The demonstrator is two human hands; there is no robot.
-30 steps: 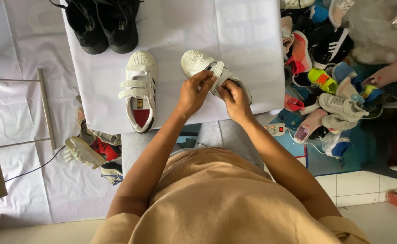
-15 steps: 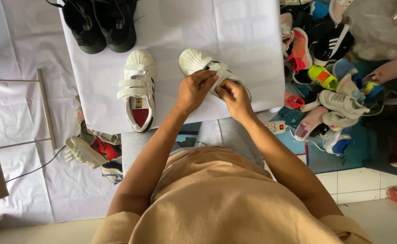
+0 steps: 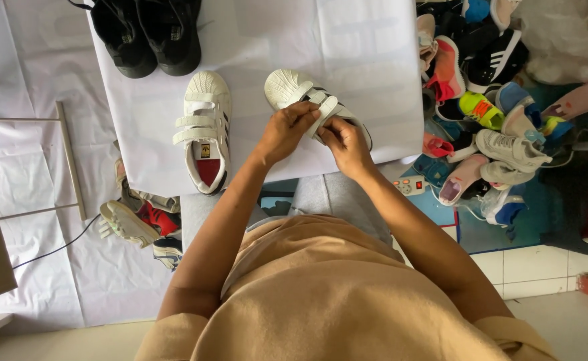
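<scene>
We had the white strap shoe point(image 3: 307, 100) lying toe-away on the table point(image 3: 374, 53), near its front edge, so both hands could get at the straps. Our left hand point(image 3: 286, 130) pinched a strap between thumb and fingers, and our right hand point(image 3: 345, 142) was closed on the strap beside it, steadying the shoe's heel end. Its mate point(image 3: 206, 130) lay just to the left, straps fastened, red insole showing, kept near as the other half of the pair. A pair of black shoes point(image 3: 147, 33) stood at the table's far left corner. White sheeting covered the table and the floor on the left; to the right lay a heap of coloured shoes point(image 3: 495, 113), with a power strip point(image 3: 411, 186) by its near edge.
</scene>
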